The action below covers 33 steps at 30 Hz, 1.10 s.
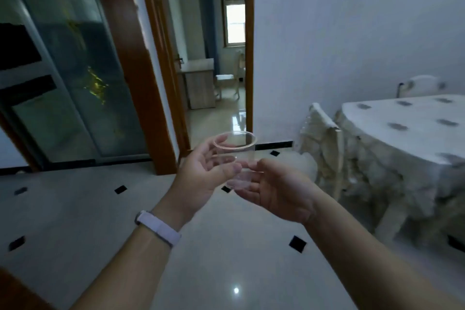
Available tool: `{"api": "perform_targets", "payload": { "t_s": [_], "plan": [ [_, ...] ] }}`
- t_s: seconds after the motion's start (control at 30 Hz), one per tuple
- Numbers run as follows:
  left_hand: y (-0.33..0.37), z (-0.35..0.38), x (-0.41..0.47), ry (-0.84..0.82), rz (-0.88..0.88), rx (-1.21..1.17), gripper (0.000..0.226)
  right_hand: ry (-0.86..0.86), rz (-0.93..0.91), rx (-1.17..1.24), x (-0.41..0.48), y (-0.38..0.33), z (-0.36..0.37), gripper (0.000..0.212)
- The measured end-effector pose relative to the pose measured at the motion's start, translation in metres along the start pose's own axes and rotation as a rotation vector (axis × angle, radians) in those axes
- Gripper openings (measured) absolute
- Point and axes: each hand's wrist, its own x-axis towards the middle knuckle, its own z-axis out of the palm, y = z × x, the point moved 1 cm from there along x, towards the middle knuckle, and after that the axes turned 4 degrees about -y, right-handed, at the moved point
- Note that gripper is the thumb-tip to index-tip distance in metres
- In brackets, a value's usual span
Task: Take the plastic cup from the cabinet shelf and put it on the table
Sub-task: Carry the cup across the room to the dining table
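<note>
A: What fills the view, biggest first?

B: The tiled floor (75, 209) takes the lower half. At about three o'clock stands the counter (402, 128) under a pale patterned cloth, with a draped chair (324, 138) just beside it. At twelve o'clock an open doorway (219, 58) leads into another room.

A: And the hands?

B: Both are raised at the centre. The left hand (201, 173), with a pale wristband (158, 228) on that wrist, comes in from seven o'clock; the right hand (276, 189) from five.

A: Where is the plastic cup (235, 156)?

B: Upright in the air between them, well apart from the counter. The left fingers (221, 141) curl around its wall, thumb in front. The right fingers (247, 180) lie loosely spread at its base, cupping more than clamping.

A: What could go wrong?

B: I judge the thin, clear wall could buckle under a squeeze, or slip during a handover. The loose cloth may also let a light cup tip when set down
</note>
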Motion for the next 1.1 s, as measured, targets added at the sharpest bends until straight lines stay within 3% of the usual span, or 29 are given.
{"api": "perform_targets", "payload": {
  "t_s": [0.13, 0.47, 0.67, 0.83, 1.1],
  "plan": [
    [-0.01, 0.089, 0.058, -0.145, 0.011, -0.069, 0.061, 0.168, -0.103, 0.052, -0.055, -0.04, -0.069, 0.061],
    [-0.039, 0.29, 0.15, -0.432, 0.04, -0.224, 0.062, 0.495, -0.322, 0.094, -0.194, -0.108, -0.194, 0.037],
    [-0.063, 0.367, 0.188, -0.595, 0.002, -0.271, 0.064, 0.634, -0.422, 0.177, -0.236, -0.12, -0.248, 0.05],
    [-0.094, 0.427, 0.228, -0.705, -0.045, -0.337, 0.06, 0.765, -0.478, 0.222, -0.257, -0.133, -0.295, 0.034],
    [-0.119, 0.514, 0.328, -0.895, -0.048, -0.403, 0.058, 0.955, -0.536, 0.207, -0.264, -0.191, -0.377, 0.036]
  ]
}}
